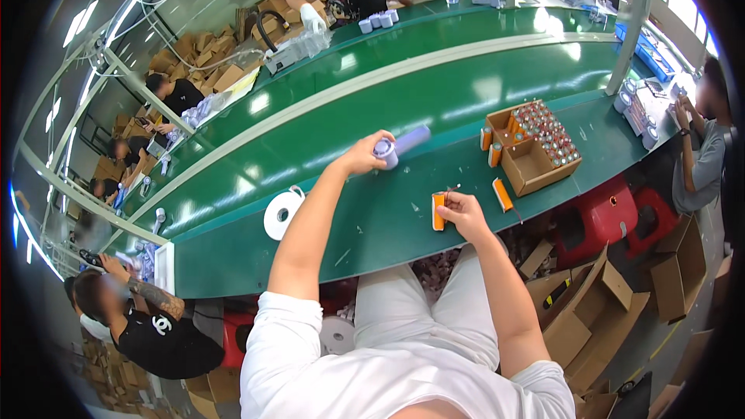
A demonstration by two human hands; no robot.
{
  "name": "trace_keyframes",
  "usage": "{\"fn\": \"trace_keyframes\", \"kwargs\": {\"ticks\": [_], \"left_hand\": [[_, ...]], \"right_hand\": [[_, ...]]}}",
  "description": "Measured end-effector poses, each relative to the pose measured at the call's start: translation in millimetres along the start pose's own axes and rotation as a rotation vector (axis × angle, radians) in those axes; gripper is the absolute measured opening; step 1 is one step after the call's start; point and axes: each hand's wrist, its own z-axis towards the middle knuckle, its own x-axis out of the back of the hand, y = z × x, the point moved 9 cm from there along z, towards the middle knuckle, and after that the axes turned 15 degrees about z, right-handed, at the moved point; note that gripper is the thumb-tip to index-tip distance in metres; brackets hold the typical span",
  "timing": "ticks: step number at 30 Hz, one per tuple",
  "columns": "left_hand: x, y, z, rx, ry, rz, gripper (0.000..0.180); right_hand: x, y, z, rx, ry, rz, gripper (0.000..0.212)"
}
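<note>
Green worktop [372,221]: hands [359,157] partly hide device [387,156], orange pack [438,213].

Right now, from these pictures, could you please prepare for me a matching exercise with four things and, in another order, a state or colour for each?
Things
1. left hand
2. right hand
3. roll
4. box on the table

States or colours
A. brown, partly filled
B. gripping a purple device
C. white, ring-shaped
D. holding an orange battery

Right pairs: 1-B, 2-D, 3-C, 4-A
</note>
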Motion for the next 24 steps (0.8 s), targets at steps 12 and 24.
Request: {"fn": "trace_keyframes", "kwargs": {"ticks": [12,24], "left_hand": [[-53.2,97.3,-97.1,-0.231,0.104,0.787,0.042],[-42.9,75.7,-71.2,-0.027,0.281,0.331,0.027]], "right_hand": [[-13.8,-10.2,-3.0,-0.043,-0.031,0.011,0.032],[-14.4,-7.0,-3.7,-0.041,-0.051,0.025,0.033]]}}
